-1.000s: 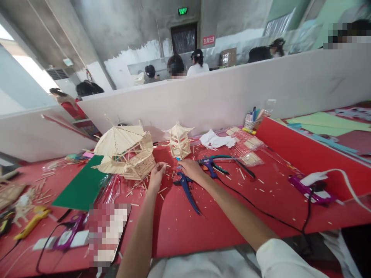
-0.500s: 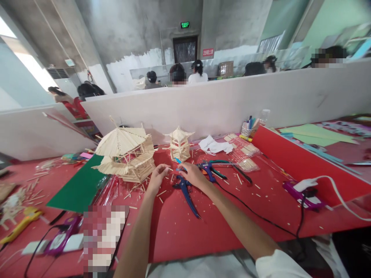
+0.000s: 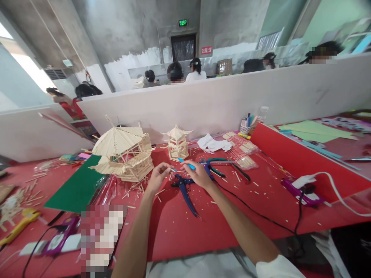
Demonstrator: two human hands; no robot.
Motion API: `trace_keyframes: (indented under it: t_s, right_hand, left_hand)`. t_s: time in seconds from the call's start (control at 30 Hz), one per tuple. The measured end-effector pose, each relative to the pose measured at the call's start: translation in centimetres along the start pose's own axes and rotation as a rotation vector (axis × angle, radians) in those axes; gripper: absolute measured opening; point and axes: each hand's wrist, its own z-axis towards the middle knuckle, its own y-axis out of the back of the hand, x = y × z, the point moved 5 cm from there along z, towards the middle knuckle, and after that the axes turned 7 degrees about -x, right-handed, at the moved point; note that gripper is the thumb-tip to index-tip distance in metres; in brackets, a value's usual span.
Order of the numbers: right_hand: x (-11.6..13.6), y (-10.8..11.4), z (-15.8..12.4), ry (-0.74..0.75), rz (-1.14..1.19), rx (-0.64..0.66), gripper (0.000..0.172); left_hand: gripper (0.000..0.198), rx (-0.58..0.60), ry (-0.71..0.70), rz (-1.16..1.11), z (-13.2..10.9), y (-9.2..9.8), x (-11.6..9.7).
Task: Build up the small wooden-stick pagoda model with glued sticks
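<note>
As right hand [image 3: 199,174] eases rightward, more blue pen-like tool [image 3: 188,165] shows — fingers clamped on it.
Left hand [image 3: 159,175] pinches short stick [image 3: 173,170] — apparently still unattached.

We read "EXIT" on the green sign [image 3: 182,22] above the door [image 3: 183,48] and "卫生间请上三楼" on the red wall sign [image 3: 206,50].
</note>
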Motion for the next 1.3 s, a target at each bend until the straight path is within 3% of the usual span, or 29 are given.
trace_keyframes:
  t_s: [0.13, 0.3, 0.5, 0.87, 1.03, 1.17, 1.3]
  right_hand:
    - [-0.5, 0.9, 0.1, -0.130, 0.304, 0.024, 0.030]
    - [-0.4, 0.8, 0.0, -0.128, 0.416, 0.065, 0.023]
    - [-0.1, 1.2, 0.2, -0.114, 0.413, 0.000, 0.026]
    - [-0.7, 1.5, 0.4, -0.179, 0.384, 0.018, 0.028]
    - [-0.7, 0.8, 0.1, -0.226, 0.220, 0.141, 0.031]
    - [-1.1, -0.3, -0.6, -0.315, 0.192, 0.271, 0.041]
    - [-1.1, -0.8, -0.9, -0.287, 0.170, 0.322, 0.041]
  left_hand:
    - [0.029, -0.110, 0.023, -0.174, 0.0, 0.5, -0.3]
    - [0.027, -0.123, 0.041, -0.278, 0.0, 0.1, -0.8]
    - [0.024, -0.096, 0.029, -0.371, 0.0, -0.3, -0.9]
    - [0.027, -0.055, -0.002, -0.349, -0.3, -1.4, -1.0]
    - [0.032, -0.037, -0.007, -0.289, -0.3, -1.6, -0.6]
    - [0.032, 0.066, 0.013, -0.169, -0.5, -2.2, 0.1]
    - [0.032, 0.156, 0.014, -0.097, -0.7, -2.7, 0.2]
